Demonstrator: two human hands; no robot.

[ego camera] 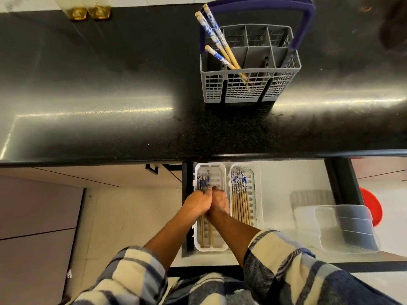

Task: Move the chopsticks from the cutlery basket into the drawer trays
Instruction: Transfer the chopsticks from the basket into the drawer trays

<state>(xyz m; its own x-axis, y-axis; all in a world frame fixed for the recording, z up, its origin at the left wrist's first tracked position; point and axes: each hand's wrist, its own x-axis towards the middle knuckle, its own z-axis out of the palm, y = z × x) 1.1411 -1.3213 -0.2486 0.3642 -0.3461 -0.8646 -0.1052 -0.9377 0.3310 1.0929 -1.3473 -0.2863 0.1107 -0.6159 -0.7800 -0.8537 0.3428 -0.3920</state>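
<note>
A grey cutlery basket (242, 91) with a purple handle stands on the black counter and holds three blue-and-white patterned chopsticks (214, 31), leaning to the left. Below it the drawer (286, 183) is open with two white trays side by side. The left tray (218, 170) holds a few chopsticks (203, 181). The right tray (256, 194) holds several chopsticks (240, 194) laid in a row. My left hand (197, 203) and my right hand (219, 202) meet over the left tray, fingers curled down onto the chopsticks in it.
A clear plastic container (348, 227) lies in the right part of the drawer, with a red round object (372, 205) beyond the drawer's side. Two amber glass items (88, 12) stand at the counter's far left. The counter edge (198, 157) overhangs the back of the drawer.
</note>
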